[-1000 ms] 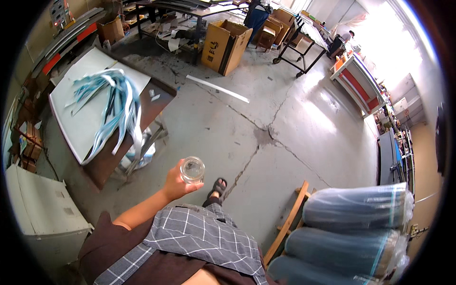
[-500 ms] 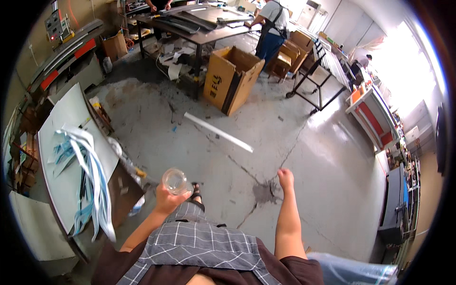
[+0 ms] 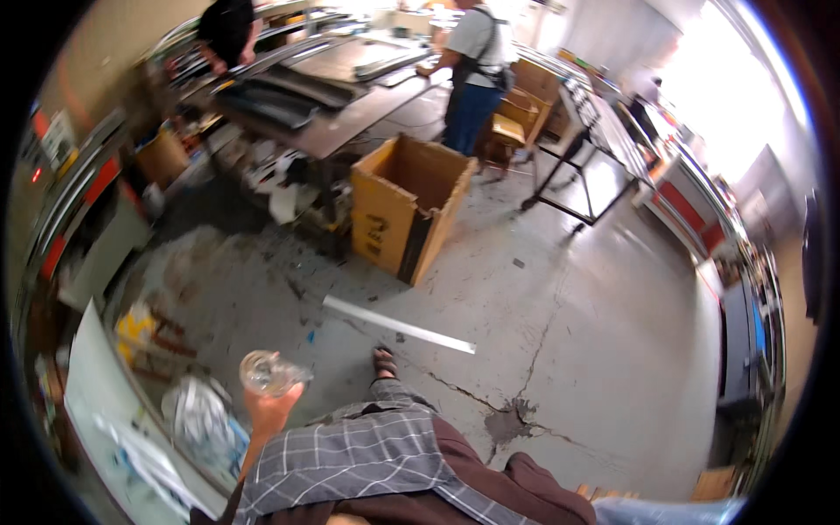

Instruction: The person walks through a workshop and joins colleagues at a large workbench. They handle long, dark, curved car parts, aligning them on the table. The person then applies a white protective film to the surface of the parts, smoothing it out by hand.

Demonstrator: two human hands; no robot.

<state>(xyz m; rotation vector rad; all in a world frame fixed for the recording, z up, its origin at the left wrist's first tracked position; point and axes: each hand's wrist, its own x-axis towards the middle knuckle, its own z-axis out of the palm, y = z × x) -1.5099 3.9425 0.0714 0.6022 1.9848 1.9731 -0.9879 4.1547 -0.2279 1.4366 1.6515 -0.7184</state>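
Note:
My left hand [image 3: 269,409] is closed round a clear, see-through cup or jar [image 3: 261,369], held out to the left of my grey checked apron [image 3: 346,459]. What is inside it, if anything, is too blurred to tell. At the lower right a dark brown sleeve [image 3: 529,477] shows, but my right hand is out of sight. On the grey floor ahead lies a long white strip [image 3: 398,325], just beyond my sandalled foot [image 3: 383,361].
A tall open cardboard box [image 3: 376,219] stands ahead, before a worktable [image 3: 350,122] with dark panels and two people beside it. A wheeled black rack [image 3: 582,175] is farther right. Close on the left are a white board [image 3: 92,385] and plastic bags [image 3: 197,411].
I have moved forward, so the box and white strip appear closer. The white-topped surface slips toward the lower left. My right hand has dropped out of view; my left still grips the clear container.

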